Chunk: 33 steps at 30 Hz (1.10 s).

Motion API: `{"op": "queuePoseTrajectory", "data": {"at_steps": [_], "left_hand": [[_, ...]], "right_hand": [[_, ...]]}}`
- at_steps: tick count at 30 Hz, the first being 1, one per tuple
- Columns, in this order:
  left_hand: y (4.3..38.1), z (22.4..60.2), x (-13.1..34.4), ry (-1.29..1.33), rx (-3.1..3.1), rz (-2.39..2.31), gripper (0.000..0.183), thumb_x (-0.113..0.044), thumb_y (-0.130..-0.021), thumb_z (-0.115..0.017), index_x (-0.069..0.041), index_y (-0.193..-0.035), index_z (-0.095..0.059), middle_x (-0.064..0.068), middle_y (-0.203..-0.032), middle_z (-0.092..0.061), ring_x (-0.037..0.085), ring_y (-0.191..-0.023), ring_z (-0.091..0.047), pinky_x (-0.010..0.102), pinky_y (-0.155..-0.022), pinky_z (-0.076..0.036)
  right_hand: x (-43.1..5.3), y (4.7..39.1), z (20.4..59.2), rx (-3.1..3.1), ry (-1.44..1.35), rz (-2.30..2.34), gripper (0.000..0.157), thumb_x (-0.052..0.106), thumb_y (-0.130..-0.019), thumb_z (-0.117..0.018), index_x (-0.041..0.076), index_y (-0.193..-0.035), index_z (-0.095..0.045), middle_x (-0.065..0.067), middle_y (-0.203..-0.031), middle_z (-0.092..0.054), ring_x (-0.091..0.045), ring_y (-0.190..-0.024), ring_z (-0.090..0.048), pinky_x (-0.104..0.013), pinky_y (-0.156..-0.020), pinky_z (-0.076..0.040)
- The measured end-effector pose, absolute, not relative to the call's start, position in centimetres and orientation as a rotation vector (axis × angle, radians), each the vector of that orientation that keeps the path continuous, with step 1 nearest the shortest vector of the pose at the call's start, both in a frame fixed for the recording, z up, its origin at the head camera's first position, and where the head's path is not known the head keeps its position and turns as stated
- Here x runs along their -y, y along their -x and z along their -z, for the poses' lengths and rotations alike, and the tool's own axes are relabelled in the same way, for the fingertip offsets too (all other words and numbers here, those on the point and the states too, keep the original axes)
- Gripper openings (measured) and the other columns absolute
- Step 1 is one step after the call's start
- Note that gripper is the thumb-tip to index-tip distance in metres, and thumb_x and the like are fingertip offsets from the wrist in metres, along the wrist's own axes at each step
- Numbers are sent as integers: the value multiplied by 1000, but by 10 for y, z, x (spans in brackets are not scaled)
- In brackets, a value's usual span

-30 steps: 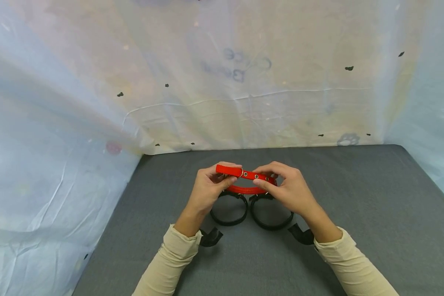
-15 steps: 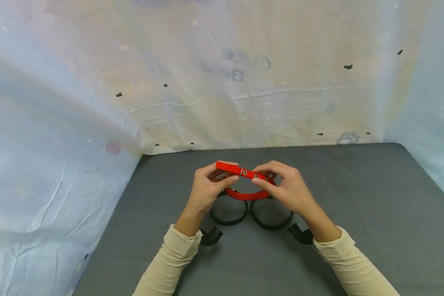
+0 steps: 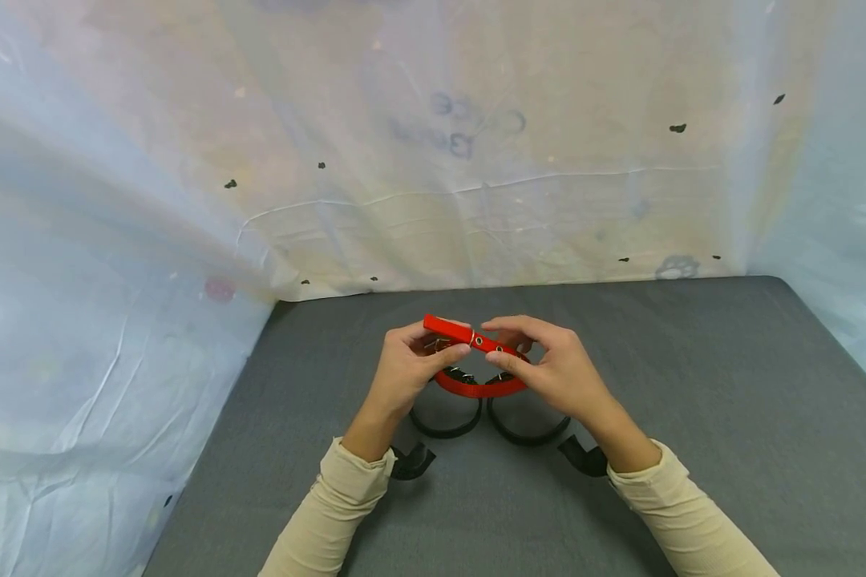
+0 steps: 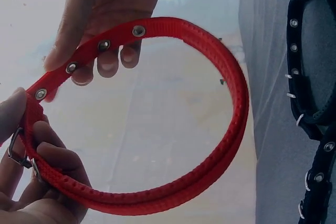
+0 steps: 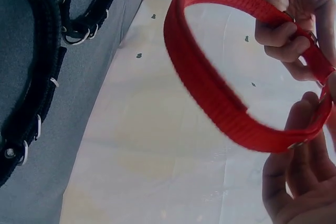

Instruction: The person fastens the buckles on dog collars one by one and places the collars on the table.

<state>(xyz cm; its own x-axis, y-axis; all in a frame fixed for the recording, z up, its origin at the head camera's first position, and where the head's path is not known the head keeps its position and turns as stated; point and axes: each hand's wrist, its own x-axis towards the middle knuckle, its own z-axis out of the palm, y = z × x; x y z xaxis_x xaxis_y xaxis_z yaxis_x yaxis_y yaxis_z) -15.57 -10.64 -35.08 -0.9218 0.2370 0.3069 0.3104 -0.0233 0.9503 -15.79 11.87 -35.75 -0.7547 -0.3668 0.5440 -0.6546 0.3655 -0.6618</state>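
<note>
Both hands hold a red collar point(image 3: 449, 328) above the table, bent into a loop. My left hand point(image 3: 404, 362) grips the end with the metal buckle point(image 4: 18, 153), thumb in front of the strap. The strap's tip sticks out past the left fingers. With thumb and fingers, my right hand point(image 3: 559, 361) pinches the strap where a row of metal eyelets point(image 4: 105, 44) runs. In the right wrist view the stitched, padded part of the loop hangs between the two hands.
Two black collars, a left one point(image 3: 443, 435) and a right one point(image 3: 527, 441), lie looped side by side on the grey table point(image 3: 693, 417), beneath the hands. Pale sheeting point(image 3: 476, 232) hangs behind the table and at its sides. A black band shows at each wrist.
The hanging part of the red loop has dropped lower and nearer. The top strap tilts more, down to the right, and my right hand has shifted slightly left toward the left hand.
</note>
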Motion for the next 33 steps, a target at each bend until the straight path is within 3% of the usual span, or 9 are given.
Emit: {"op": "queuePoseTrajectory", "data": {"at_steps": [5, 9, 14, 19, 22, 26, 33], "left_hand": [[156, 350, 107, 578, 2166, 2140, 31, -6, -85, -78, 4, -114, -71, -7, -97, -74, 15, -86, -68, 28, -75, -58], [155, 349, 107, 557, 2177, 2150, 31, -8, -85, -79, 4, -113, -71, -6, -98, -74, 15, -87, -69, 28, -76, -58], [155, 349, 109, 547, 2198, 2145, 33, -9, -84, -80, 0, -114, -71, -2, -99, -74, 17, -85, -68, 29, -75, -57], [156, 347, 114, 614, 2227, 2174, 41, -3, -83, -80, -1, -122, -68, 6, -117, -67, 23, -105, -69, 29, -90, -57], [157, 346, 118, 644, 2264, 2151, 45, 1, -83, -77, -2, -127, -64, 10, -123, -64, 29, -111, -67, 27, -92, -56], [158, 345, 123, 616, 2295, 2064, 44, 3, -83, -77, -4, -124, -66, 18, -116, -69, 32, -102, -69, 29, -86, -59], [159, 345, 125, 508, 2298, 1996, 32, -5, -81, -82, -3, -111, -71, 15, -101, -73, 16, -88, -71, 34, -84, -60]], "right_hand": [[-119, 158, 357, 2295, -1014, -1299, 49, 12, -89, -76, 21, -135, -63, 9, -90, -64, -5, -79, -54, -25, -68, -48], [-118, 157, 356, 2271, -1114, -1270, 46, 9, -90, -73, 20, -134, -64, 8, -89, -59, -3, -77, -52, -26, -63, -46], [-118, 157, 356, 2268, -1103, -1270, 37, 10, -91, -72, 23, -126, -66, 9, -96, -64, -4, -79, -52, -24, -67, -47], [-119, 157, 357, 2257, -1056, -1296, 32, 9, -91, -72, 22, -121, -67, 6, -100, -67, -5, -80, -54, -24, -70, -49], [-120, 158, 356, 2250, -1041, -1304, 30, 9, -91, -72, 22, -118, -68, 7, -101, -67, -5, -81, -55, -24, -71, -49], [-120, 159, 355, 2253, -1058, -1317, 29, 9, -91, -72, 23, -117, -68, 8, -103, -67, -4, -82, -54, -25, -71, -49], [-120, 159, 357, 2256, -1044, -1325, 31, 9, -91, -72, 22, -120, -67, 7, -104, -67, -5, -82, -55, -23, -70, -48]]}}
